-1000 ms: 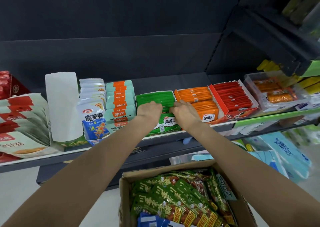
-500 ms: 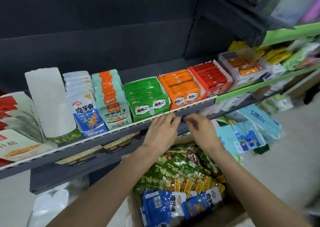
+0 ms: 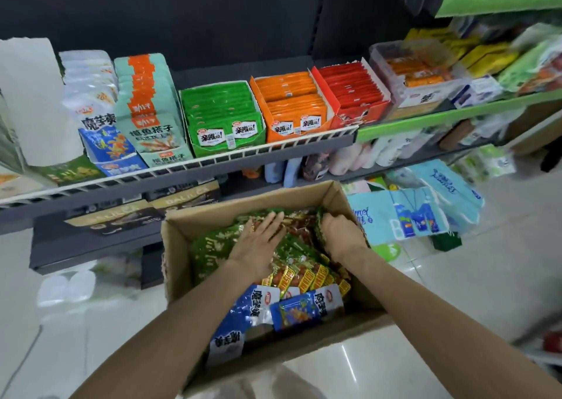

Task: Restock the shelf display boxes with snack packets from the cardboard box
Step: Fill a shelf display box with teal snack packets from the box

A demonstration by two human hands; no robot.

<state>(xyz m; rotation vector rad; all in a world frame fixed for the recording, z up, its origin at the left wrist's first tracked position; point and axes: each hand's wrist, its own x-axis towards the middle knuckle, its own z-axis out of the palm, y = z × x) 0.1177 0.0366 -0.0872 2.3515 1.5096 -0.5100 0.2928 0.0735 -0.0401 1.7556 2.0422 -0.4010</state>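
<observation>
head view: both hands have dropped from the green display box (image 3: 223, 118), upper middle, into the cardboard box (image 3: 179, 246) at lower centre. left hand (image 3: 258, 243) lies flat, fingers straight, on green packets (image 3: 213, 246); right hand (image 3: 342, 235) curls round some. likely fetching another batch.

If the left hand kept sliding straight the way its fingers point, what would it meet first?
Probably the far wall of the cardboard box: the left hand lies flat on the green packets, fingers pointing there, though depth is unclear.
</observation>
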